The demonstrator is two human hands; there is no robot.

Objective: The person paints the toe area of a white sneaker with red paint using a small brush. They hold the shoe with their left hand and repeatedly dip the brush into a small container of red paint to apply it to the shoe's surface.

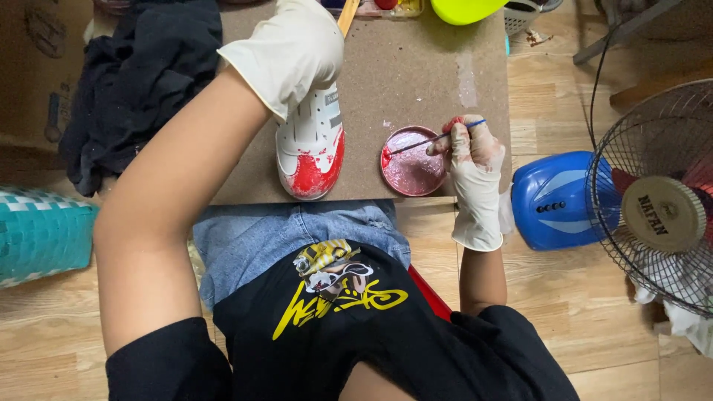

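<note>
Nearest the camera, a black printed T-shirt [349,327] and faded denim shorts [297,238] fill the lower middle, over pale wood-grain flooring [594,327]. From there both bare forearms reach forward to a low brown board [423,74] with a matte, slightly scuffed surface.

The right hand [474,152], in a thin cream latex glove smeared red at the fingertips, is bent at the wrist toward the left. Its fingers are pinched shut round a slim blue-handled paintbrush [438,137], whose tip dips into a shallow round tin lid [413,161] — glossy, pinkish, with a pool of red paint at its left edge. The lid sits near the board's front edge, just right of the shoe.

The left hand [293,48], gloved the same way, comes in from the long, raised left arm and is pushed down inside a white sneaker [312,145], so how its fingers are curled cannot be told. The shoe stands on the board with its toe pointing toward the person; the smooth white upper has grey stripes, and the toe cap is coated in wet-looking red.

Further out lie a dark crumpled cloth [141,82], a teal woven basket [37,234], a glossy blue plastic device [553,200] and a wire-caged fan [661,200].
</note>
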